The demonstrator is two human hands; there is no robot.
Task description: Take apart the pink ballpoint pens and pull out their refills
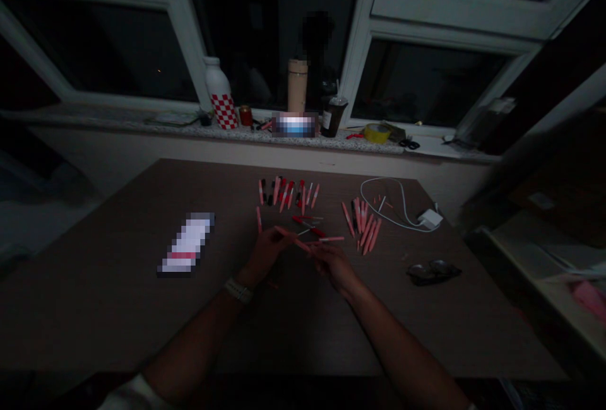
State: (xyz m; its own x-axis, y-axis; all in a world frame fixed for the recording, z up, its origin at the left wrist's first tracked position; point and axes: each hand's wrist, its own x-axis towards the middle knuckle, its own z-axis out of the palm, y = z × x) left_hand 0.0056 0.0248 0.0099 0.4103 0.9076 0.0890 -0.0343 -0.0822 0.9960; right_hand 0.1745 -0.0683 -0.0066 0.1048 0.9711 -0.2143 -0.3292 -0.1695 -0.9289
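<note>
Over the middle of the table, my left hand pinches a slim pink pen, its fingers closed near the pen's left part. The fingers of my right hand close round the pen's other end. Dim light hides whether this is one whole pen or two pieces meeting. Just beyond the hands lie red pen parts and thin pale sticks like refills. Another pink pen lies beyond my left hand. Farther back is a row of pink, red and black pen pieces; to the right, a group of pink pens.
A lit phone lies left on the table. At right are a white charger with its cable and a pair of glasses. The windowsill holds a checked bottle, a beige tumbler, a drink cup and yellow tape.
</note>
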